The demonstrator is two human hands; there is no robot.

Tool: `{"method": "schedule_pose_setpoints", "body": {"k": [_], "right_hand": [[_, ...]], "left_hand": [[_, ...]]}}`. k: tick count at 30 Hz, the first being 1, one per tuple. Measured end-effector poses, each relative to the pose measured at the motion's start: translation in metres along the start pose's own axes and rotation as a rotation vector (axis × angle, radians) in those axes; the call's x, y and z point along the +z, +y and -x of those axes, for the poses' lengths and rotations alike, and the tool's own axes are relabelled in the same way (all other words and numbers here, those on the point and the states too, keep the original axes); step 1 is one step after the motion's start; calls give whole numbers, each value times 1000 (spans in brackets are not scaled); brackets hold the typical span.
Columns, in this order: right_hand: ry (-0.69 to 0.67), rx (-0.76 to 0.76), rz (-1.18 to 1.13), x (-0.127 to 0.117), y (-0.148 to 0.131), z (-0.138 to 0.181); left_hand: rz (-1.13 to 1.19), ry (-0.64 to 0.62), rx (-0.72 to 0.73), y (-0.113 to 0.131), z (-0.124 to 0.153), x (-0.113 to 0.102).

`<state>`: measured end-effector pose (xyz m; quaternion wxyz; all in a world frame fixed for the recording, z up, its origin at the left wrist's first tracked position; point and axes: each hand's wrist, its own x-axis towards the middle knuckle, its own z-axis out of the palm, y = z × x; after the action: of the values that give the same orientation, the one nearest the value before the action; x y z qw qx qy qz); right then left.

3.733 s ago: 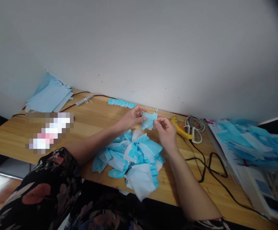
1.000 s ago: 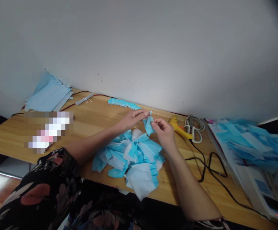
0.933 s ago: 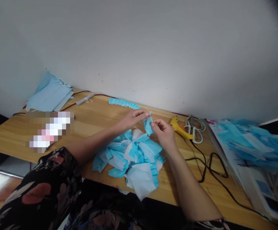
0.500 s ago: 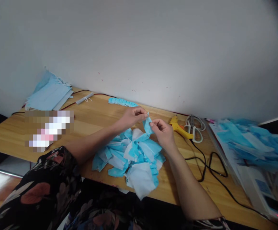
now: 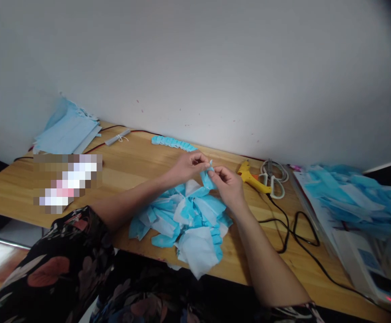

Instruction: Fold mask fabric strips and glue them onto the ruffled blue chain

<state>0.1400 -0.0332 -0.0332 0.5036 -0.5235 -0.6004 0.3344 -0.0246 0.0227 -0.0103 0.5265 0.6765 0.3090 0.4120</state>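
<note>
Between my two hands is a small folded piece of light blue fabric (image 5: 208, 179), like face-mask material. My left hand (image 5: 190, 165) pinches its upper end between thumb and fingers. From the right, my right hand (image 5: 228, 183) grips the same piece, thumb against its edge. The fingertips of both hands nearly meet at its top. Just below lies a loose heap of blue and white fabric pieces (image 5: 178, 215) on the wooden table. Behind my left hand, a row of pleated blue pieces (image 5: 173, 143) lies near the wall.
A yellow glue gun (image 5: 253, 179) lies right of my hands, beside white-handled scissors (image 5: 276, 186) and a black cord (image 5: 286, 233). Blue fabric strips (image 5: 353, 193) are piled at the far right. A stack of blue face masks (image 5: 69, 130) lies at the back left, near a blurred-out object (image 5: 69, 184).
My hands have drawn closer together at the top of the fabric piece. My right fingertips have risen towards the left ones, and the piece looks more folded.
</note>
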Motion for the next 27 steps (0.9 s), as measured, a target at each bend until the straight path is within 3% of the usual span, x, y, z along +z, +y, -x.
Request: {"method": "schedule_pose_setpoints", "body": {"k": [8, 18, 21, 25, 27], "right_hand": [[18, -69, 64, -1, -2, 1], [-11, -93, 6, -3, 3, 2], [-18, -74, -45, -9, 8, -1], [166, -24, -197, -14, 18, -9], [227, -18, -245, -13, 21, -14]], "left_hand": [[-28, -37, -13, 3, 0, 0], [163, -79, -93, -2, 8, 10], [154, -59, -64, 7, 3, -1], [158, 277, 220, 31, -15, -42], [194, 333, 278, 38, -22, -59]]}}
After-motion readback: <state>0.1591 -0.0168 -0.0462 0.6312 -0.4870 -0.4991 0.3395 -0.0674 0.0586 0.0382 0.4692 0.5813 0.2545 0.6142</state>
